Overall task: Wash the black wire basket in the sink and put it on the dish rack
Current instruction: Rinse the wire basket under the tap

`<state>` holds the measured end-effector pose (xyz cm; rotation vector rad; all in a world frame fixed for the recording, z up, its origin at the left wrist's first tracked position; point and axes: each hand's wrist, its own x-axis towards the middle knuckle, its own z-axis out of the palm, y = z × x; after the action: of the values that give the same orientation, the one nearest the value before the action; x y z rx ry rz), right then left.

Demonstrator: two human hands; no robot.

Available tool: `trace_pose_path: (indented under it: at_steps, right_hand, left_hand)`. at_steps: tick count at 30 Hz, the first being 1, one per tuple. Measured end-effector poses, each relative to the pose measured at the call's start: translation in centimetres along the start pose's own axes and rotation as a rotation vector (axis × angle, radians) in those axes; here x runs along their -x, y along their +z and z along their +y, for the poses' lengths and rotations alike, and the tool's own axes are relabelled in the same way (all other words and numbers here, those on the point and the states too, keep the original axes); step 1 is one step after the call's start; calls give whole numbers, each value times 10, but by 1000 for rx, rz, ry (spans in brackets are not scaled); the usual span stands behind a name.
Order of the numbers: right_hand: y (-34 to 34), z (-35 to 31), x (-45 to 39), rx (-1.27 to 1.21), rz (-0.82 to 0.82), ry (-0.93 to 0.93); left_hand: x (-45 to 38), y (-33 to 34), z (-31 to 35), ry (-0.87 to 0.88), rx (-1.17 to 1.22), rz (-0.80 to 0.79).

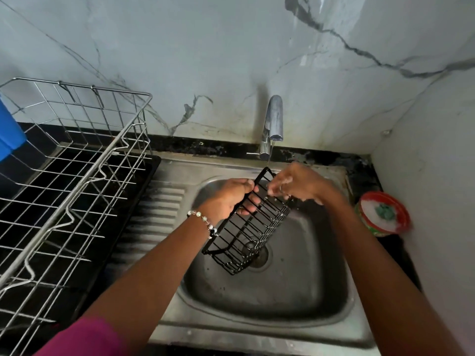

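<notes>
A black wire basket (pixel 250 228) hangs tilted over the steel sink (pixel 295 286), its far end up under the tap (pixel 273 124). A thin stream of water runs from the tap onto that end. My left hand (pixel 232 199) grips the basket's left rim, fingers curled round the wire. My right hand (pixel 299 182) holds the basket's upper right end, fingers bent on the wires. The wire dish rack (pixel 72 176) stands to the left of the sink.
A red and green tub (pixel 383 213) with white soap and a green scrubber sits on the black counter right of the sink. A blue object (pixel 9 132) is at the far left behind the rack. A marble wall closes the back and right.
</notes>
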<state>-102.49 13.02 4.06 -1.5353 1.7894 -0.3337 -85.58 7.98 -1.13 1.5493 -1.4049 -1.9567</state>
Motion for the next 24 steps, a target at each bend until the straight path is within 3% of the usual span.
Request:
trace_pose_path:
  at_steps: [3, 4, 5, 7, 9, 12, 19, 22, 24]
  right_hand:
    - [-12, -5, -10, -31, 392, 29]
    - [-15, -9, -13, -139, 446, 41]
    - [-18, -15, -16, -320, 415, 45]
    - [-21, -28, -16, -762, 200, 20]
    - [-27, -37, -12, -1014, -37, 14]
    - [-38, -37, -7, -996, -254, 28]
    - [-32, -28, -9, -867, -243, 158]
    - [-34, -23, -9, -831, -140, 177]
    - [-35, -21, -9, -875, -194, 146]
  left_hand:
    - [1, 7, 4, -42, 28, -11]
    - [2, 9, 5, -69, 40, -26]
    - [3, 10, 5, -93, 54, -43]
    - [3, 12, 5, -138, 105, -77]
    - [5, 13, 8, -182, 169, -91]
    - [7, 10, 13, -222, 239, -106]
    - [1, 13, 8, -271, 281, -98]
    - [0, 16, 6, -279, 287, -79]
    - [0, 15, 5, -277, 300, -87]
